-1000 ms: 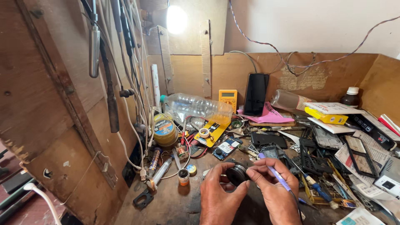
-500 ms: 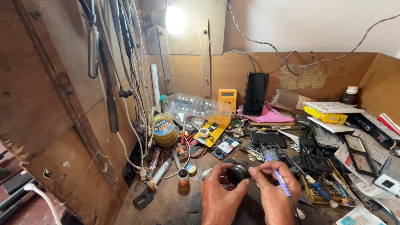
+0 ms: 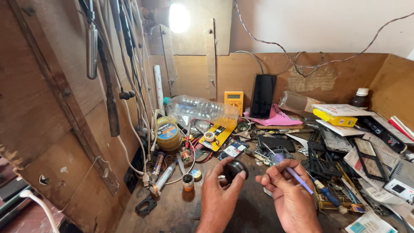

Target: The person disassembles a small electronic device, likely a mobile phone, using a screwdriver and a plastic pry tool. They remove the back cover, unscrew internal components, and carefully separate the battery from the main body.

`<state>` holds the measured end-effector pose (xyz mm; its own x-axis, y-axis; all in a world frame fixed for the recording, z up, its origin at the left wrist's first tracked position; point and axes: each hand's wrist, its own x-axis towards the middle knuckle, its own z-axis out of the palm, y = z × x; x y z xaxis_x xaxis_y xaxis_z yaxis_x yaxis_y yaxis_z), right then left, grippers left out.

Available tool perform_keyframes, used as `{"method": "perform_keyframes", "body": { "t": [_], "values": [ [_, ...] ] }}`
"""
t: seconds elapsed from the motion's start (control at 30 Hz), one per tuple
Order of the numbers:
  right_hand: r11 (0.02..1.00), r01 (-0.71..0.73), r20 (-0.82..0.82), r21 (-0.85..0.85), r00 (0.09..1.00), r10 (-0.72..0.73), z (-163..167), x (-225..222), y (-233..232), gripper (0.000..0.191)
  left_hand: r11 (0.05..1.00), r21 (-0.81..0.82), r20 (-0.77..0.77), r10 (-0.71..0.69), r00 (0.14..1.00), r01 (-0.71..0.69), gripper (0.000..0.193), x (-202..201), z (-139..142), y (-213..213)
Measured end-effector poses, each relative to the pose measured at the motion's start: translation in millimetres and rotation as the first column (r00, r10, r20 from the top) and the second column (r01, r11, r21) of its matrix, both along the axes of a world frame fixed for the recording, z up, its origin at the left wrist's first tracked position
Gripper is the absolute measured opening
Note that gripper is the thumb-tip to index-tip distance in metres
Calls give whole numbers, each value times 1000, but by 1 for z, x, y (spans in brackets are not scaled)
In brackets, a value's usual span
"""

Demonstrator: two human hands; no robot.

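cluttered wooden bench (image 3: 172,215), yellow box (image 3: 335,118) far right; left hand (image 3: 221,195) pinching black round cap (image 3: 234,169), right hand (image 3: 288,193) pinching purple-handled tool (image 3: 297,179)

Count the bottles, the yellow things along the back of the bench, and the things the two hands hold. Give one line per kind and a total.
Bottles: 3 (clear plastic bottle, lying glass bottle, brown bottle)
Yellow things: 2 (yellow meter, yellow box)
Held things: 2 (black round part in the left hand, purple-handled tool in the right hand)
Total: 7
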<state>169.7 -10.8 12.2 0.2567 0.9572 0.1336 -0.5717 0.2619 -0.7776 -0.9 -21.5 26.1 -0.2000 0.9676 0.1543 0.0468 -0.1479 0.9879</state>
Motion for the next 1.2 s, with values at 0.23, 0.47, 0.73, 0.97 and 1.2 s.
{"method": "perform_keyframes", "body": {
  "t": [0.23, 0.47, 0.73, 0.97, 1.2],
  "values": [
    [996, -93, 102, -17, 990, 94, 2, -4, -1, 18, 984, 174, -147, -8, 989, 34, 47, -5, 15, 0],
    [998, 57, 284, -6, 957, -53, -1, -22, 1, 20, 971, 230, -410, 42, 911, 59, 50, -10, 27, 6],
    [976, 182, 352, -118, 927, -131, -10, -9, -5, 18, 957, 291, -582, 185, 792, -10, 54, -42, 48, 44],
    [952, 301, 463, -49, 852, -246, -34, 7, 10, 24, 910, 412, -810, 342, 477, 47, 65, -62, 36, 96],
    [941, 337, 519, -20, 808, -279, -65, 18, 26, 24, 934, 345, -873, 282, 398, 95, 58, -73, 2, 139]
  ]
}}
